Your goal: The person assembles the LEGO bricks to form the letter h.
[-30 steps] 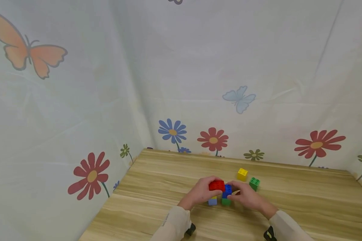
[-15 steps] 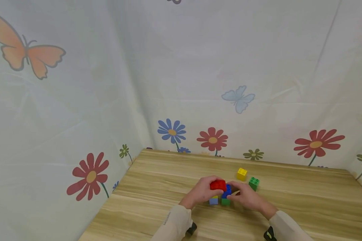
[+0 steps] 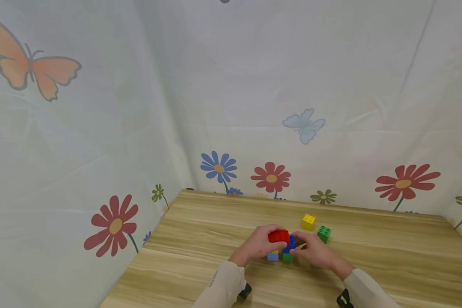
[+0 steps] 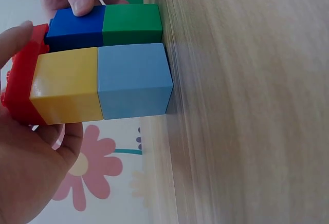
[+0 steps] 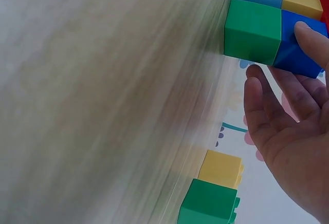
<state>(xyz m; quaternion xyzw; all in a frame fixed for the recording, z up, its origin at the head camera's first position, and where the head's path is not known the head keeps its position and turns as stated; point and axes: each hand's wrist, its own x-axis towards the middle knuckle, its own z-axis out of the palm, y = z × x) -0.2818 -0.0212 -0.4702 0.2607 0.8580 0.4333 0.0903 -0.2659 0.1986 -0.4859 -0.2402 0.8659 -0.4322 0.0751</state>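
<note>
The left hand (image 3: 259, 244) grips a long red brick (image 3: 279, 236) between thumb and fingers. Under it, a yellow brick (image 4: 66, 85) sits on a light blue brick (image 4: 134, 80), which stands on the table. Beside that stack, a blue brick (image 4: 77, 28) rests on a green brick (image 4: 132, 24). The right hand (image 3: 316, 251) pinches the blue brick (image 5: 302, 44), its thumb on the near side. In the left wrist view the red brick touches the top of the yellow one and reaches toward the blue one; whether it is pressed down on the blue studs I cannot tell.
Behind and to the right of the hands, a loose yellow brick (image 3: 309, 222) and a loose green brick (image 3: 324, 234) stand on the wooden table (image 3: 215, 214). A patterned cloth (image 3: 231, 107) hangs along the table's back and left edges.
Over the last second the red brick in the left hand has shifted slightly right, toward the blue brick. The right hand has stayed nearly still at the blue brick.
</note>
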